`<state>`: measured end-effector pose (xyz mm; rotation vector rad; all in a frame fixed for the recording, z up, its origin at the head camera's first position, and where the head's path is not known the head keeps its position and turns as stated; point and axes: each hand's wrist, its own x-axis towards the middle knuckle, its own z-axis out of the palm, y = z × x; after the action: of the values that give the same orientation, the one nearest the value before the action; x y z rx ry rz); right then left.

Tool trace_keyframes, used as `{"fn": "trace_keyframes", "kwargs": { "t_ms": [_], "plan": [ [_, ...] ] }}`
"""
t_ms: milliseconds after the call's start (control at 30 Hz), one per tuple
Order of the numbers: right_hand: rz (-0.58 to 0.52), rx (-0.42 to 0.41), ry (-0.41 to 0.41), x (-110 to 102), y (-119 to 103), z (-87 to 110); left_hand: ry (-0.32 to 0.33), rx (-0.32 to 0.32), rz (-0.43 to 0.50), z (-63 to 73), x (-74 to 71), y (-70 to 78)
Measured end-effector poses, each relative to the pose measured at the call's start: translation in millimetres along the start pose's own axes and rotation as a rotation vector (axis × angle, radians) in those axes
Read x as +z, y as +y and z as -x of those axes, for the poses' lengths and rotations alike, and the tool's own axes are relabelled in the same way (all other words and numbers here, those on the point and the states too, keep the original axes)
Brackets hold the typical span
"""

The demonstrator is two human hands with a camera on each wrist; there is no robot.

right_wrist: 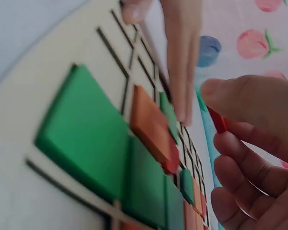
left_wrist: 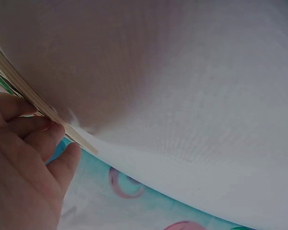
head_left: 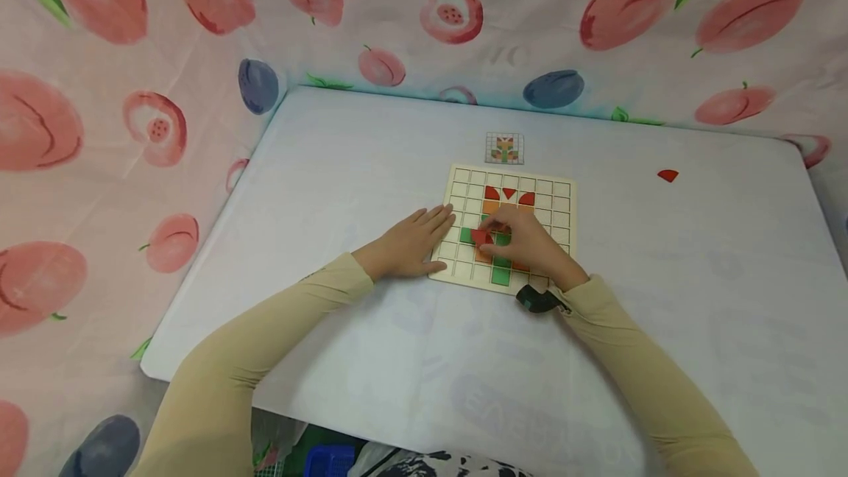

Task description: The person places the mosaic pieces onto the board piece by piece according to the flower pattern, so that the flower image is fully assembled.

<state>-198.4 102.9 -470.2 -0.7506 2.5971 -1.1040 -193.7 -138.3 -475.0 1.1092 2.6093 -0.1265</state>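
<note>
A cream grid board [head_left: 559, 205] lies on the white table, with green, orange and red flat pieces forming a pattern on its squares. My left hand [head_left: 411, 243] rests along the board's left side, fingers straight, its fingertips touching the board edge in the left wrist view. Over the pattern, my right hand [head_left: 530, 241] pinches a small red piece [right_wrist: 217, 120] between thumb and fingertips, just above the board. Its full shape is hidden by the fingers. A green square [head_left: 500, 275] sits lowest in the pattern; some pieces are covered by the right hand.
Behind the board lies a small pattern card [head_left: 505, 148] with a similar coloured design. A loose red fan-shaped piece [head_left: 668, 176] lies far right on the table [head_left: 371, 359]. Fruit-printed cloth [head_left: 397, 13] hangs behind and to the left. A black strap [head_left: 536, 299] is at the right wrist.
</note>
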Motion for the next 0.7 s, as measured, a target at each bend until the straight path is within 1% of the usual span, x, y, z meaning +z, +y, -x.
{"fn": "trace_keyframes", "kwargs": {
  "t_ms": [133,267,433,533,700],
  "plan": [
    [0.04,-0.07,-0.041,10,-2,-3.2,0.003,0.002,0.002,0.3,-0.2,0.0],
    [0.086,-0.108,-0.069,15,-3,-5.1,0.006,0.003,0.003,0.8,-0.3,0.2],
    [0.143,-0.106,-0.087,18,-4,-5.8,0.003,0.0,0.002,0.8,0.0,0.2],
    [0.167,-0.099,-0.09,20,-3,-6.6,-0.004,-0.004,-0.007,0.3,0.2,0.0],
    [0.191,-0.082,-0.09,21,-3,-6.8,0.001,-0.003,-0.005,0.2,0.3,-0.1]
  ]
}}
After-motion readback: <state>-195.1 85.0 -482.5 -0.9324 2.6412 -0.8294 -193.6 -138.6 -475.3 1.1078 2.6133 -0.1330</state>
